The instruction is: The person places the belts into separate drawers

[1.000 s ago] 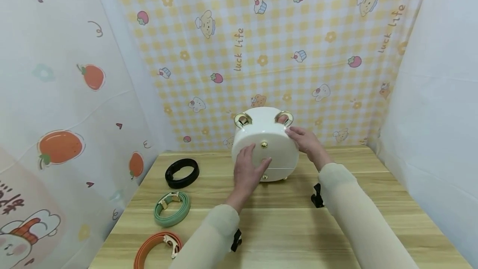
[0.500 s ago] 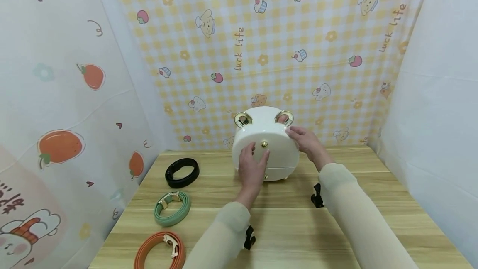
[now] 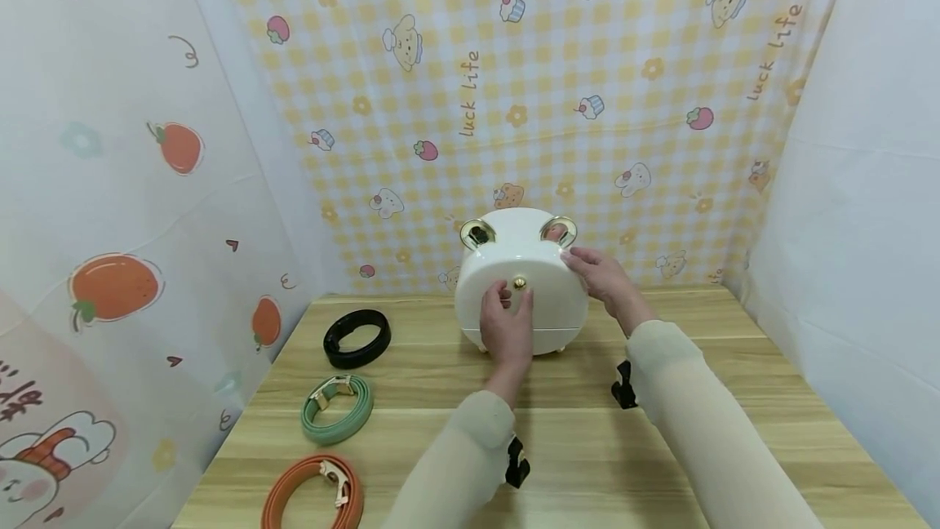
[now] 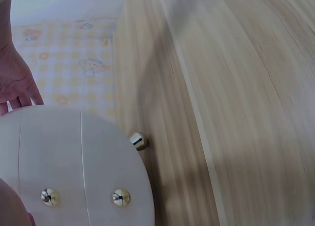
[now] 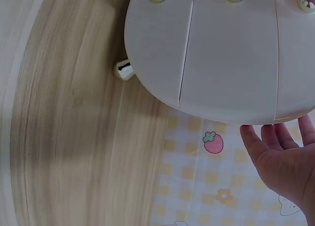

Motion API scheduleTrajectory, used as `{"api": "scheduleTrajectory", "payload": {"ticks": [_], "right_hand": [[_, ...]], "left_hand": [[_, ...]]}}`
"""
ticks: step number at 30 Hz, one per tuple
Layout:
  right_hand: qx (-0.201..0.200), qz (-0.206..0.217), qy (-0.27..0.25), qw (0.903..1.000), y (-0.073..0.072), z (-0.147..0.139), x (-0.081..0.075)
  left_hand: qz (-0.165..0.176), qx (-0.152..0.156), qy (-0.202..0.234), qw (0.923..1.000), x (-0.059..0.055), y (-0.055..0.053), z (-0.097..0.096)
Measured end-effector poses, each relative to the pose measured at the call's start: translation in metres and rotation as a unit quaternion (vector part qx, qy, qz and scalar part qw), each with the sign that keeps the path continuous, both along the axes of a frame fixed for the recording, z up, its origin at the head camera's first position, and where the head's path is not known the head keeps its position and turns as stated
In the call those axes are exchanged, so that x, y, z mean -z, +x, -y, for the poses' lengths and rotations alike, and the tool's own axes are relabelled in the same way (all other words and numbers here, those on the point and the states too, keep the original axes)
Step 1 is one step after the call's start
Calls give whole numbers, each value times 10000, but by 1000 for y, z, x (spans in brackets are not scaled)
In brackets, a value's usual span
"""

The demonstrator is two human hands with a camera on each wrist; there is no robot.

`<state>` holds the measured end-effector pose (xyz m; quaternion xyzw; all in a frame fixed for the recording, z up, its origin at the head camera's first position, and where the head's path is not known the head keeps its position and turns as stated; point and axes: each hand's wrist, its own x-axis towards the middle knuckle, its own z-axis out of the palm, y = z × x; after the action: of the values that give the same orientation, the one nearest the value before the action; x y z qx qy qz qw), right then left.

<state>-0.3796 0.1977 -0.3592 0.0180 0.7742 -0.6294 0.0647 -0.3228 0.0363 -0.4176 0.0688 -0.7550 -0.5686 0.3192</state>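
A rounded white drawer box (image 3: 554, 300) with gold ring ears, small gold feet and gold knobs stands at the back of the table. My left hand (image 3: 507, 329) is in front of it, its thumb and bent fingers apart just below the top knob (image 3: 520, 283). In the left wrist view, the middle knob (image 4: 49, 196) and bottom knob (image 4: 120, 197) show beside part of that hand. My right hand (image 3: 598, 276) rests its fingertips against the box's right side, below the right ear (image 3: 558, 232). The right wrist view shows those fingers (image 5: 253, 140) extended along the box's edge.
Coiled belts lie in a row on the left of the wooden table (image 3: 587, 447): a black belt (image 3: 357, 357), a green belt (image 3: 341, 431) and an orange belt (image 3: 282, 488). A checked cloth (image 3: 441, 88) hangs close behind the box. White cloth walls stand left and right.
My left hand has shifted right across the box's front, and its thumb has come up towards the top knob. The right hand has stayed at the box's side.
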Motion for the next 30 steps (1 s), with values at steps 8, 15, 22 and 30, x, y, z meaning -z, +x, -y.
{"api": "scheduleTrajectory", "payload": {"ticks": [8, 15, 22, 30], "right_hand": [[-69, 86, 40, 9999, 0, 0, -3], [-59, 124, -44, 9999, 0, 0, -4], [0, 163, -158, 9997, 1, 1, -3], [11, 135, -192, 9997, 1, 1, -4]], "left_hand": [[-128, -229, 56, 9996, 0, -4, -7], [-64, -334, 272, 9990, 0, -7, -13], [2, -568, 397, 9976, 0, -10, -16], [173, -553, 614, 9964, -3, -14, -16]]}}
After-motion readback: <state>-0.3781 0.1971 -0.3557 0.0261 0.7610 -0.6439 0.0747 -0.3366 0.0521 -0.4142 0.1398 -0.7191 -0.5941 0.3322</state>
